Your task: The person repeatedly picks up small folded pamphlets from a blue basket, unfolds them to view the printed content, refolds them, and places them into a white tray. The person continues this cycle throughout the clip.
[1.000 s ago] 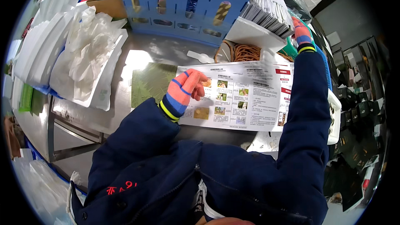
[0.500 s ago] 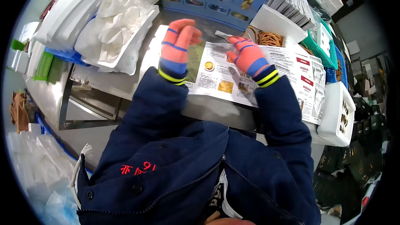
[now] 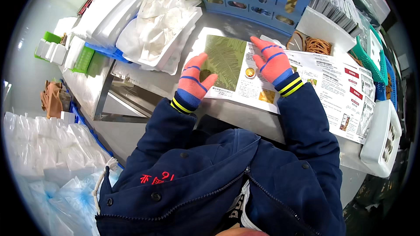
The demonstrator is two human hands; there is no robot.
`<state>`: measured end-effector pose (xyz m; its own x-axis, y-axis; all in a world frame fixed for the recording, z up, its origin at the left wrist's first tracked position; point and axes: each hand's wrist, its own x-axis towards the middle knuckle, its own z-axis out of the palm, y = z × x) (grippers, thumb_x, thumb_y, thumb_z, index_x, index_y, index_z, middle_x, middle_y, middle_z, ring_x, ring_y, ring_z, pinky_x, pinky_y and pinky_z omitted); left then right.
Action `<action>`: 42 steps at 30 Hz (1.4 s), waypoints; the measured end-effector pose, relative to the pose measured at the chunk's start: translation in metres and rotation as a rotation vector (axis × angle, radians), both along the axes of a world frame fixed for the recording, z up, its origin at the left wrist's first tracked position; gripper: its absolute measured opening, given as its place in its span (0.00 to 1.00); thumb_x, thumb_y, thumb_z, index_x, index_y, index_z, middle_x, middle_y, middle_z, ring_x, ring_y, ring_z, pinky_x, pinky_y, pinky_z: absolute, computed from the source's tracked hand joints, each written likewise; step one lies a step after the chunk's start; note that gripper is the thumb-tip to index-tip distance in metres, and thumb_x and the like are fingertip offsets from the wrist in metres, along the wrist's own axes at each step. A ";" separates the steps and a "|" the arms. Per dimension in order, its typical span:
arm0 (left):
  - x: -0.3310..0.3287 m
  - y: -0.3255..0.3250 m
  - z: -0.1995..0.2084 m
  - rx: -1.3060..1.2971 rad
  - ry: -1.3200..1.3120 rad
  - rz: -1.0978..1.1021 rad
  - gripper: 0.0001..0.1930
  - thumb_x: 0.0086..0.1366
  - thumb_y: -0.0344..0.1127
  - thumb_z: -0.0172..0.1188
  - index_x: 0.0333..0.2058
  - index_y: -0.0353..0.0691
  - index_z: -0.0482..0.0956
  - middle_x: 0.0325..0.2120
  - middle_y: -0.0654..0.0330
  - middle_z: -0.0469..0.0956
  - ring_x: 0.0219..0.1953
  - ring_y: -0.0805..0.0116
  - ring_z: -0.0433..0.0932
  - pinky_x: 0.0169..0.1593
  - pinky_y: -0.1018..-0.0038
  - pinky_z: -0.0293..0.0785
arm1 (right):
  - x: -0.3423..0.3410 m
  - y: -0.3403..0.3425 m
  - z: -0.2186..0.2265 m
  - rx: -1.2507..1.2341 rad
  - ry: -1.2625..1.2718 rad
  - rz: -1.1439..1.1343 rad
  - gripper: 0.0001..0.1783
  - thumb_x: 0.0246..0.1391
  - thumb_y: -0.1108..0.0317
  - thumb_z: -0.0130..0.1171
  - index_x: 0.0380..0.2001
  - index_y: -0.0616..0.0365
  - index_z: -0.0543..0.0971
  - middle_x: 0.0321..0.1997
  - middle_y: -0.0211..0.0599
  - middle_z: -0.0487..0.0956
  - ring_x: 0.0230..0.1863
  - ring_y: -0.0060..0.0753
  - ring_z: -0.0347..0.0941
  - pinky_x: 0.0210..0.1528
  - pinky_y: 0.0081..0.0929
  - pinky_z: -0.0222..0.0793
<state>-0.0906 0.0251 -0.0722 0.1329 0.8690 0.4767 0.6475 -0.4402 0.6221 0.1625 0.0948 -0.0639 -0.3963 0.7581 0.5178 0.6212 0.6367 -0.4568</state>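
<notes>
A printed sheet (image 3: pixel 240 76) lies spread on the metal table before me, with a green leaf-patterned panel (image 3: pixel 224 61) on its left part. My left hand (image 3: pixel 195 78), in a coral knit glove with blue stripes, is at the panel's left edge, thumb and fingers apart, holding nothing. My right hand (image 3: pixel 274 62), gloved alike, is over the middle of the sheet with its fingers stretched out and nothing in them. I cannot tell whether either hand presses on the paper. More printed sheets (image 3: pixel 334 91) with red blocks lie to the right, partly behind my right sleeve.
A blue slotted crate (image 3: pixel 258 6) stands at the back. White foam trays (image 3: pixel 109 13) and a white bin of crumpled white bags (image 3: pixel 159 26) are at left. Brown cord (image 3: pixel 317 46), a box of upright cards (image 3: pixel 334 2), a green basket (image 3: pixel 372 57) and a white container (image 3: pixel 381 137) line the right.
My left hand has come down to the sheet's left edge, uncovering the green panel. My right hand's fingers are straighter. The whole view has shifted, so things appear farther right.
</notes>
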 end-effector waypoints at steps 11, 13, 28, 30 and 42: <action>0.026 0.049 0.073 -0.328 -0.747 -0.381 0.28 0.55 0.23 0.57 0.54 0.29 0.59 0.47 0.54 0.70 0.47 0.69 0.69 0.50 0.75 0.66 | 0.039 -0.022 0.078 -0.533 0.598 -0.042 0.11 0.50 0.67 0.54 0.37 0.57 0.76 0.20 0.23 0.70 0.22 0.13 0.63 0.25 0.14 0.60; 0.041 0.050 0.075 -0.103 -0.597 -0.334 0.31 0.53 0.27 0.59 0.55 0.30 0.58 0.53 0.49 0.63 0.54 0.62 0.63 0.55 0.70 0.60 | 0.046 -0.023 0.090 -0.609 0.589 -0.073 0.09 0.50 0.65 0.54 0.31 0.60 0.75 0.19 0.22 0.70 0.22 0.11 0.62 0.24 0.13 0.58; 0.094 -0.031 0.083 -0.759 -1.032 -0.784 0.27 0.58 0.35 0.55 0.55 0.34 0.58 0.45 0.57 0.71 0.47 0.70 0.70 0.52 0.73 0.64 | 0.001 -0.081 0.141 -0.271 0.470 0.080 0.06 0.47 0.73 0.56 0.30 0.62 0.76 0.23 0.35 0.76 0.24 0.23 0.71 0.29 0.20 0.67; 0.088 -0.030 0.083 -0.787 -1.056 -0.810 0.24 0.59 0.35 0.54 0.53 0.34 0.62 0.44 0.58 0.72 0.45 0.72 0.71 0.49 0.75 0.67 | 0.007 -0.082 0.146 -0.346 0.442 0.056 0.05 0.48 0.73 0.56 0.30 0.62 0.76 0.23 0.34 0.76 0.25 0.21 0.70 0.28 0.19 0.66; 0.084 -0.029 0.076 -0.385 -0.354 -0.304 0.11 0.57 0.29 0.57 0.39 0.34 0.75 0.30 0.62 0.78 0.30 0.78 0.74 0.36 0.80 0.70 | -0.004 -0.071 0.139 -0.017 0.204 -0.016 0.16 0.42 0.69 0.59 0.39 0.57 0.75 0.29 0.38 0.74 0.25 0.34 0.71 0.30 0.24 0.67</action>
